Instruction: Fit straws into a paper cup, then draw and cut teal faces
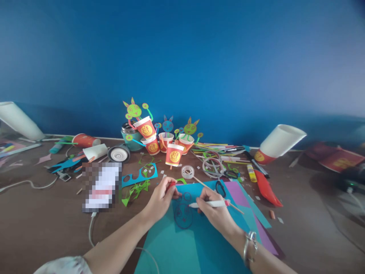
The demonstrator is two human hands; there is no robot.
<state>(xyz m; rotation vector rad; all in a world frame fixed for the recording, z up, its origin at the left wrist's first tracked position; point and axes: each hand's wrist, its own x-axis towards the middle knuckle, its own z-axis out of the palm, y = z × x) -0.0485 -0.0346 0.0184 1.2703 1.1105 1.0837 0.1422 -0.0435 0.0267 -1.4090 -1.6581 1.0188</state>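
My right hand (214, 210) is closed around a white pen (209, 204) with a red end, its tip resting on a teal paper sheet (176, 243) where a round animal face (183, 213) is drawn in dark lines. My left hand (161, 198) is closed in a pinch on a small red piece (171, 185), perhaps the pen's cap, at the sheet's upper edge. Purple and blue sheets (242, 198) lie under the teal one. A metal bracelet (250, 245) sits on my right wrist.
Behind the paper stand several red paper cups (173, 154) with green and blue bunny cut-outs, tape rolls (188, 172), scissors (220, 188), a glue stick (251, 173), straws and scraps. White cups (281, 140) lie tipped at right and far left. A blurred-out item (101, 186) lies at left.
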